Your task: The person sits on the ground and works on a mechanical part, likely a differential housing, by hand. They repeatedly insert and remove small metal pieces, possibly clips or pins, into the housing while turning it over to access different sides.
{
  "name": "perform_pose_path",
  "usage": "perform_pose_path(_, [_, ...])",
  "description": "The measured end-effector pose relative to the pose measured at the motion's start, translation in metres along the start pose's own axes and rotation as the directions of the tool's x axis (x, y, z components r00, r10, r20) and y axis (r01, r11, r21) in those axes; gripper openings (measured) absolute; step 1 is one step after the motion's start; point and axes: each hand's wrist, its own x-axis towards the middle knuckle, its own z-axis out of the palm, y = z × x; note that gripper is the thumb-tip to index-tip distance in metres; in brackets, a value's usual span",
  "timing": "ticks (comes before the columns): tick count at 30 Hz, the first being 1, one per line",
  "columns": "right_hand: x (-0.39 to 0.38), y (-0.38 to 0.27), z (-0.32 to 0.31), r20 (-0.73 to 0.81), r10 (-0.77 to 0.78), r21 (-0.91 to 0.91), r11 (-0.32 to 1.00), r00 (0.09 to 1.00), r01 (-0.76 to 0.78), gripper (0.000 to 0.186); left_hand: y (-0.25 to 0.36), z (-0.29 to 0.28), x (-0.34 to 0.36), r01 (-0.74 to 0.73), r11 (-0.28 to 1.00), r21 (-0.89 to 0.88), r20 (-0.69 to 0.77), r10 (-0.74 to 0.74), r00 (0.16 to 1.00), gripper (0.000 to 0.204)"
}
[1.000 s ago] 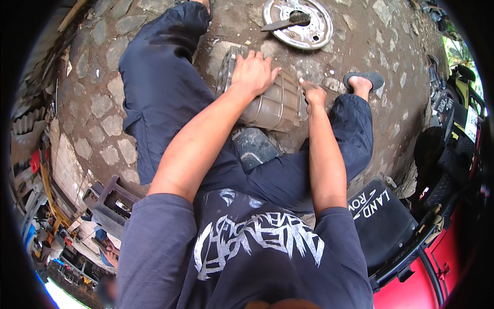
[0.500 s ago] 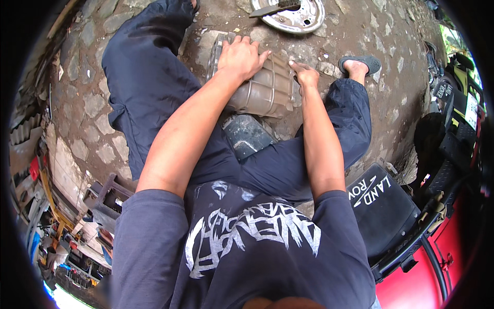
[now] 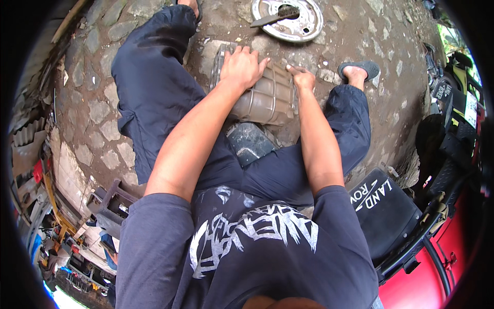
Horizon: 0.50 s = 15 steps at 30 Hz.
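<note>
Between my spread legs lies a ribbed, grey-brown metal gearbox housing (image 3: 265, 98), dirty and worn. My left hand (image 3: 242, 67) grips its top near the left end, with the fingers over the far side and the thumb pointing right. At the housing's right end, my right hand (image 3: 302, 78) holds the edge, its thumb on top and its other fingers partly hidden. A flat flange shows along the left end, beside my left hand. Just below the housing, a dark, scuffed block-like seat or box (image 3: 249, 141) shows between my thighs.
Beyond the housing, a round silver metal plate (image 3: 307, 26) lies on the stony ground with a brush (image 3: 275, 19) across it. At right are a black mudflap (image 3: 386, 216) and a red vehicle body (image 3: 419, 278). Metal parts and clutter (image 3: 67, 247) fill the lower left.
The view has shifted slightly, so the housing and the round plate sit a little lower in it. Both hands keep about the same places on the housing.
</note>
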Motion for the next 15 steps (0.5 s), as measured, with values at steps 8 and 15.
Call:
perform_pose_path(8, [-0.031, -0.013, -0.015, 0.178, 0.012, 0.282, 0.957, 0.984, -0.063, 0.040, -0.007, 0.006, -0.003, 0.025, 0.996, 0.084, 0.006, -0.026, 1.000, 0.045])
perform_pose_path(15, [-0.019, -0.019, -0.003, -0.021, 0.070, 0.083, 0.994, 0.997, -0.068, 0.031, 0.002, 0.002, -0.002, 0.022, 1.000, 0.016, 0.015, -0.022, 1.000, 0.046])
